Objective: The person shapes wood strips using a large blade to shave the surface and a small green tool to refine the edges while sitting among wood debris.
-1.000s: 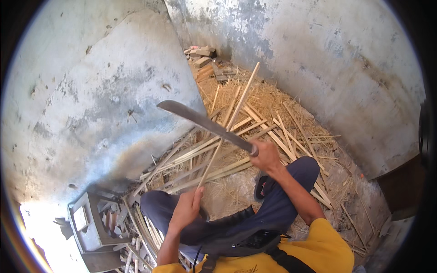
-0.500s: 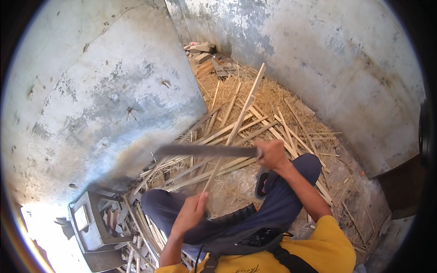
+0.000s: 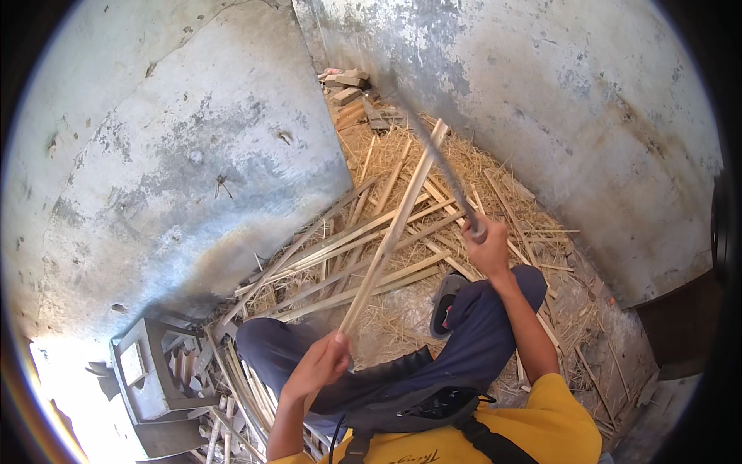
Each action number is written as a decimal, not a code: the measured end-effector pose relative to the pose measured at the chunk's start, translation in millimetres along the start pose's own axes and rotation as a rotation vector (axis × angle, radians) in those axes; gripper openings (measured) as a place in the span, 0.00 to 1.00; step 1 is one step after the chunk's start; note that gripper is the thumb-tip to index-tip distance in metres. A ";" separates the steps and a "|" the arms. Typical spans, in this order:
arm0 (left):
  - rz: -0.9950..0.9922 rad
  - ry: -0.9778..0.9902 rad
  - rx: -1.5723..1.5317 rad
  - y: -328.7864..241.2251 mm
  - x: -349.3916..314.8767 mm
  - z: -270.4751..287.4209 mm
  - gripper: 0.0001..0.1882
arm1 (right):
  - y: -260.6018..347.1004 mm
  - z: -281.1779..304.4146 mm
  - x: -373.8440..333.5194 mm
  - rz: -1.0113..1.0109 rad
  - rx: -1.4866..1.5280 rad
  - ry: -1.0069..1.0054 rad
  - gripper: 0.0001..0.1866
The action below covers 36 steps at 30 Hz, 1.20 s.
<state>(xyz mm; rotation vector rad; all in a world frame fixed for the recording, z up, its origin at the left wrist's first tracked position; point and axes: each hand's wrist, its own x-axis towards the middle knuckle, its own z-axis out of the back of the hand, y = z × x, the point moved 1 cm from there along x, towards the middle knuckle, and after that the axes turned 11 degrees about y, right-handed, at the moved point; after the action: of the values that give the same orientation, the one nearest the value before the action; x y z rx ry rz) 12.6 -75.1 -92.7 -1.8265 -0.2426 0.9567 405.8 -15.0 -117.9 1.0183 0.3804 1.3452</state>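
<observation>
both hands (image 3: 318, 365) (image 3: 488, 249) clenched, right arm raised

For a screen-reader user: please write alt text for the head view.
The left hand holds a long bamboo strip upright while the right hand raises a long blade beside it, above split strips and straw between concrete walls.

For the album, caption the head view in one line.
Seated person's left hand holds a long wooden strip upright while the right hand raises a long knife beside it.
</observation>
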 end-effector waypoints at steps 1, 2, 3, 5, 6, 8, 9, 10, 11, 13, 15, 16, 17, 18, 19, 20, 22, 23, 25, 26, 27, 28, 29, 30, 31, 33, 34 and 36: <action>-0.021 0.011 -0.010 2.6 5.1 0.3 0.24 | 6.9 -7.1 -7.7 0.071 -0.045 0.007 0.05; -0.036 0.028 -0.007 3.6 9.1 1.2 0.24 | 12.2 -13.5 -14.8 0.141 -0.090 0.013 0.06; -0.051 0.044 -0.004 3.6 12.9 2.2 0.23 | 16.1 -19.3 -20.7 0.193 -0.147 0.064 0.06; -0.080 0.030 0.023 -2.1 17.1 -0.5 0.22 | 21.0 -30.5 -31.3 0.293 -0.258 0.163 0.06; -0.096 -0.001 0.046 -6.6 18.0 -6.3 0.22 | 23.4 -35.4 -35.3 0.302 -0.300 0.204 0.08; -0.145 -0.072 0.127 -10.1 19.9 -12.6 0.21 | 27.8 -42.8 -43.0 0.323 -0.385 0.287 0.12; -0.177 -0.110 0.186 -10.5 20.6 -13.6 0.21 | 25.0 -48.5 -47.9 0.320 -0.380 0.333 0.14; -0.210 -0.151 0.244 -10.9 21.2 -14.6 0.21 | 23.9 -51.0 -50.0 0.313 -0.392 0.360 0.14; -0.218 -0.175 0.283 -10.8 21.4 -16.1 0.20 | 23.3 -52.9 -51.3 0.306 -0.404 0.386 0.13; -0.234 -0.223 0.357 -8.2 19.4 -19.4 0.20 | 19.7 -54.5 -48.2 0.271 -0.418 0.398 0.13; -0.225 -0.248 0.359 2.8 21.4 -12.3 0.20 | 10.1 -50.7 -34.1 0.213 -0.423 0.369 0.13; -0.225 -0.259 0.364 5.2 23.5 -9.1 0.20 | 3.8 -47.7 -27.1 0.187 -0.416 0.327 0.13; -0.223 -0.262 0.363 6.7 23.6 -9.1 0.20 | -3.3 -44.9 -20.7 0.160 -0.409 0.285 0.13; -0.221 -0.265 0.363 8.4 23.3 -9.7 0.20 | -7.9 -43.2 -17.0 0.133 -0.401 0.242 0.14; -0.215 -0.268 0.361 10.5 23.5 -9.2 0.21 | -8.4 -44.2 -16.4 0.085 -0.348 0.230 0.15; -0.220 -0.269 0.372 12.6 25.8 -7.7 0.20 | -6.6 -46.4 -20.1 0.096 -0.328 0.241 0.14; -0.226 -0.271 0.391 13.1 29.8 -6.4 0.20 | 0.4 -51.6 -31.2 0.116 -0.286 0.269 0.13; -0.242 -0.279 0.401 10.1 30.5 -9.3 0.20 | 3.3 -51.3 -32.3 0.146 -0.322 0.304 0.13; -0.276 -0.292 0.426 0.3 32.6 -17.0 0.20 | 9.2 -48.6 -32.9 0.204 -0.394 0.370 0.11; -0.282 -0.309 0.440 1.2 32.0 -17.0 0.20 | 4.3 -45.8 -27.0 0.150 -0.365 0.336 0.11; -0.288 -0.327 0.454 3.3 31.3 -16.8 0.20 | -4.2 -41.4 -17.3 0.096 -0.336 0.302 0.11; -0.303 -0.345 0.467 4.0 32.4 -16.8 0.20 | -6.5 -36.3 -9.3 0.048 -0.312 0.264 0.11; -0.280 -0.348 0.485 5.5 32.6 -15.3 0.20 | -4.4 -38.8 -11.8 -0.013 -0.258 0.283 0.12; -0.257 -0.350 0.503 7.2 32.1 -12.4 0.20 | 1.0 -41.5 -17.3 0.053 -0.270 0.299 0.11; -0.222 -0.353 0.520 9.4 30.2 -10.0 0.20 | 6.7 -47.6 -27.1 0.112 -0.276 0.322 0.11; -0.238 -0.331 0.500 9.5 33.5 -12.0 0.20 | 12.2 -49.4 -31.4 0.188 -0.405 0.454 0.10; -0.249 -0.320 0.494 8.4 34.3 -13.3 0.20 | 4.2 -47.7 -24.3 0.151 -0.340 0.401 0.10; -0.216 -0.299 0.461 11.6 30.5 -13.6 0.20 | -19.0 -39.7 -7.9 0.067 -0.219 0.295 0.10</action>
<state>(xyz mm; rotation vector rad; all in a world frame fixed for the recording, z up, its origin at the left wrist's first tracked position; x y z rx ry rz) 39.5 -72.9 -115.6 -1.2112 -0.3625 1.0305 385.9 -5.1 -156.7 0.6571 0.4109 1.5660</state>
